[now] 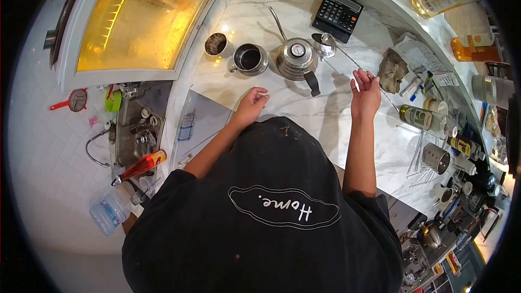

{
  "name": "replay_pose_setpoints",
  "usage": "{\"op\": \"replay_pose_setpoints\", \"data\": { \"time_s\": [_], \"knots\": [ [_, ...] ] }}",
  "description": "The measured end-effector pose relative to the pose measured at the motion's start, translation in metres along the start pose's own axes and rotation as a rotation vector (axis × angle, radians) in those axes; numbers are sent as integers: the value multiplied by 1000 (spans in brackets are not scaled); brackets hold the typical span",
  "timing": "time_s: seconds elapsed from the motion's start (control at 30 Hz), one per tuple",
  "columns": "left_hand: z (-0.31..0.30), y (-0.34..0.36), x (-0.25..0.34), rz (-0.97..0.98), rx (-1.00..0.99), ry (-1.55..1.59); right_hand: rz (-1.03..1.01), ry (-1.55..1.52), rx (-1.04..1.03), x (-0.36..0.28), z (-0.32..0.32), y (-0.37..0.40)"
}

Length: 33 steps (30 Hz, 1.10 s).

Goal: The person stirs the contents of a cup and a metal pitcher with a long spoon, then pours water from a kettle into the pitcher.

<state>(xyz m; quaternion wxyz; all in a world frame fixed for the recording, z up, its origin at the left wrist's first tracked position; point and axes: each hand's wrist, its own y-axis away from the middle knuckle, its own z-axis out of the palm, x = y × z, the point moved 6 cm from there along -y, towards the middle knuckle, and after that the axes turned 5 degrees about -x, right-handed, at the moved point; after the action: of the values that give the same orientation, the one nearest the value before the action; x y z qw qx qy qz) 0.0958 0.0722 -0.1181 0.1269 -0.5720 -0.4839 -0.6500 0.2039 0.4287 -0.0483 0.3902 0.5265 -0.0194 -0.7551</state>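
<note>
My right hand (366,95) is palm up with its fingers curled around a long, thin bar spoon (347,56). The spoon slants across the counter, its far end by a small metal pot (324,49). Loosely curled, my left hand (251,106) hovers near the counter's front edge with nothing visible in it. Ahead of it stands a steel mug (250,59) holding dark liquid. A metal cup (216,45) of brown grounds is beside that mug. Between my hands, farther back, stands a gooseneck kettle (296,58) with a dial in its lid.
A black calculator (337,15) lies at the back. A crumpled brown cloth (393,70), pens and a clear bottle (423,118) are on the right. Straws spread near a metal cylinder (436,158). At left are a yellow-lit glass case (144,19) and a sink (130,149).
</note>
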Motion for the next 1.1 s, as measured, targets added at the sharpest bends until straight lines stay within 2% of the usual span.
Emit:
{"op": "replay_pose_setpoints", "data": {
  "time_s": [0.2,0.4,0.5,0.6,0.77,1.1],
  "knots": [
    [-5,9,1,-14,-30,-30,-24,-46,-62,-18,23,26],
    [-19,18,4,-7,61,15,-39,-27,-150,-25,56,58],
    [-33,22,7,54,145,83,-19,-7,-191,-19,76,73],
    [-51,28,27,255,331,132,7,3,-248,-7,92,85],
    [-73,26,71,362,384,56,42,36,-320,22,116,94],
    [-77,-13,75,302,249,92,-32,214,-333,48,130,100]
  ]
}}
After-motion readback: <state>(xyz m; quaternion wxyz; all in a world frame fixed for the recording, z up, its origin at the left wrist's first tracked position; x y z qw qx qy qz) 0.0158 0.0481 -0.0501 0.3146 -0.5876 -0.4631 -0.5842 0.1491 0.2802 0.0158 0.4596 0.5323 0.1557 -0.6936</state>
